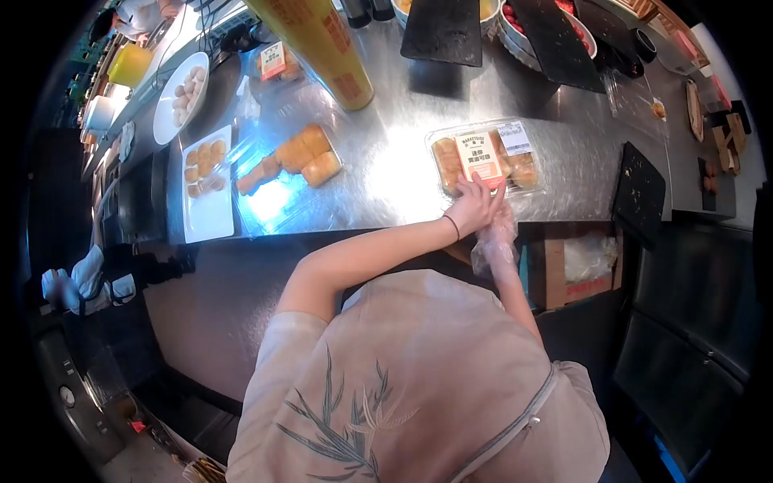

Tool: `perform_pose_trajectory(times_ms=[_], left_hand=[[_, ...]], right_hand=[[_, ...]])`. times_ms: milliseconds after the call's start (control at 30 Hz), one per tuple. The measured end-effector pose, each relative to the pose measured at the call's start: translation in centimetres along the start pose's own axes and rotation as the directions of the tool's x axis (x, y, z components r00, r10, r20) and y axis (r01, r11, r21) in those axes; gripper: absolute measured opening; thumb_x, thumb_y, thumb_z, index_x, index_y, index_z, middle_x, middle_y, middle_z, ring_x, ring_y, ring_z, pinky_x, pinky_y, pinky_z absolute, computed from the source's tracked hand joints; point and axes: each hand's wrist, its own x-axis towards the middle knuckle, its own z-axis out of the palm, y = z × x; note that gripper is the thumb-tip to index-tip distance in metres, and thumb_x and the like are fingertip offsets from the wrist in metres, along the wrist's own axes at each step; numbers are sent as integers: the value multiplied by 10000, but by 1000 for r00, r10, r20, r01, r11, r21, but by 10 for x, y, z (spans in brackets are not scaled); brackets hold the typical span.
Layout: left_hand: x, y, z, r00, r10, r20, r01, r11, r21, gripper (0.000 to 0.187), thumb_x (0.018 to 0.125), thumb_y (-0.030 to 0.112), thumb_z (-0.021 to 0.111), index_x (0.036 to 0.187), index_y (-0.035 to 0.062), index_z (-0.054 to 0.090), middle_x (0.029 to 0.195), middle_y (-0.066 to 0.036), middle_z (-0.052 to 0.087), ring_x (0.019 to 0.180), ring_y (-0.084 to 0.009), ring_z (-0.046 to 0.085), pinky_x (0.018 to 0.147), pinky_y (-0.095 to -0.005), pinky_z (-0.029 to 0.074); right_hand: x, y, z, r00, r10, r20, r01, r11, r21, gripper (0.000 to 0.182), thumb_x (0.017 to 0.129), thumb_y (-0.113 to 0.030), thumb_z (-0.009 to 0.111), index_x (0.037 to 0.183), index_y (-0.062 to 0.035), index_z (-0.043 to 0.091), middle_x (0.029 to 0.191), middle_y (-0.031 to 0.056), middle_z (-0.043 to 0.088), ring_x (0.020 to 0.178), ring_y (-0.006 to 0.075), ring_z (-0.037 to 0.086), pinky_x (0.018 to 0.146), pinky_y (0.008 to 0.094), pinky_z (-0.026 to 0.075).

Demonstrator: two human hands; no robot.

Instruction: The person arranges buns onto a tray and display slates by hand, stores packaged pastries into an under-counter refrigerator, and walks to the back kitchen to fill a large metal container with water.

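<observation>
A clear plastic pack of buns with an orange and white label lies on the steel counter near its front edge. My left hand, bare with a thin dark band on the wrist, lies over the pack's near edge, fingers spread on the lid. My right hand wears a clear plastic glove and sits just below the left one at the counter's edge. Its fingers are mostly hidden behind the left hand.
To the left lie an opened clear pack with golden buns, a white rectangular plate of small buns and a round white plate. A yellow roll and black boards stand behind. A cardboard box sits below the counter.
</observation>
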Motion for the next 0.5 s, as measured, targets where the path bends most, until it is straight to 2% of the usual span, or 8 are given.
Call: perform_pose_trajectory(times_ms=[67,133,233,333,367,433,467,500], left_hand=[[2,3,-7,995,-97,4,97,995,-18,469,817,177,368,1216,-68,352,948,-393,475,683,-441,557,549,-435,481],[5,10,-7,995,-96,18,97,995,-20,470,814,175,370,1219,-65,351,936,-390,481,678,-432,557,547,-434,480],[6,13,-3,995,-103,12,103,994,-30,473,811,172,372,1222,-62,350,913,-387,489,668,-416,557,546,-435,477],[10,15,-5,991,-133,28,134,991,-29,469,807,168,378,1217,-59,358,899,-387,490,656,-409,557,547,-448,483],[13,17,-3,991,-132,32,133,991,-25,468,807,167,380,1218,-55,361,904,-387,489,653,-408,557,544,-449,484],[17,18,-6,992,-130,0,130,991,-20,467,800,155,388,1218,-52,362,893,-375,497,650,-403,563,530,-443,485],[15,14,-7,988,-151,-13,151,988,-37,467,794,149,394,1215,-50,366,879,-365,502,636,-390,566,525,-433,485],[16,14,-9,983,-181,-23,179,982,-56,467,787,144,400,1212,-48,369,865,-355,508,622,-376,569,520,-423,486]], right_hand=[[-5,-6,9,999,-3,-46,3,1000,19,344,838,-143,504,1152,-57,393,1128,105,473,1006,192,489,845,305,418],[-7,-12,16,984,-93,-152,76,990,-115,240,862,-166,474,1058,-54,391,944,69,507,830,145,509,722,275,445],[3,-3,-3,975,-142,-173,96,964,-248,236,871,-176,461,1058,-50,391,944,64,503,845,141,499,755,276,429],[8,13,2,946,-281,-160,263,957,-124,198,869,-147,458,1025,-47,389,947,50,492,878,132,485,769,258,412],[12,7,1,979,-130,-154,127,991,-32,166,867,-131,452,1001,-59,386,941,45,482,882,128,478,774,251,405],[5,-1,13,938,-340,-66,320,924,-211,166,868,-114,443,1003,-53,367,946,54,473,889,125,473,774,262,405],[1,-8,18,947,-309,-90,278,926,-254,217,856,-138,471,1006,-40,348,953,57,467,875,128,469,771,263,401],[2,-14,17,922,-387,-6,324,781,-535,314,836,-199,511,1015,-18,326,975,47,451,878,138,460,766,265,398]])
